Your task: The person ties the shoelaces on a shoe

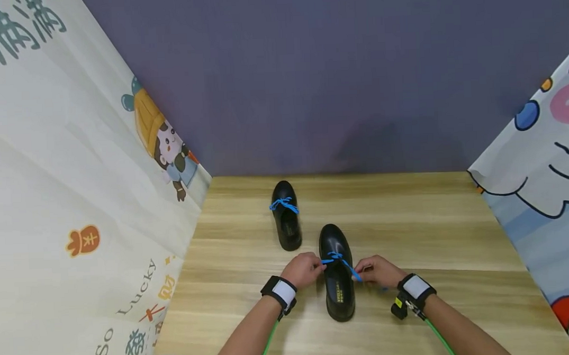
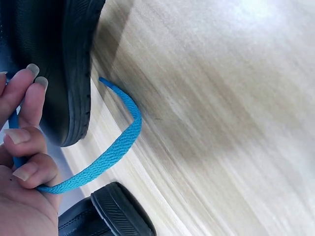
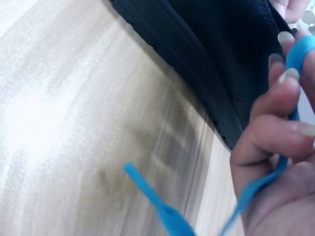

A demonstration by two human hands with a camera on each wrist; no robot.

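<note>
Pinching the blue lace (image 1: 341,262), both hands (image 1: 306,268) flank the near shoe (image 1: 337,270) (toe pointing away).

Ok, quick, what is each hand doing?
Left hand: pinching the blue lace of the near shoe.
Right hand: pinching the same lace.

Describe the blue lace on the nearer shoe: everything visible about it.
The blue lace is a flat, woven-looking cord, bright blue, crossing the throat of the nearer black shoe on the wooden table. Its two ends run out to either side. The left hand pinches one end in curled fingers, with the free tail trailing onto the table beside the sole. The right hand grips the other end likewise, with its tail hanging loose. No finished bow shows on it yet.
</note>
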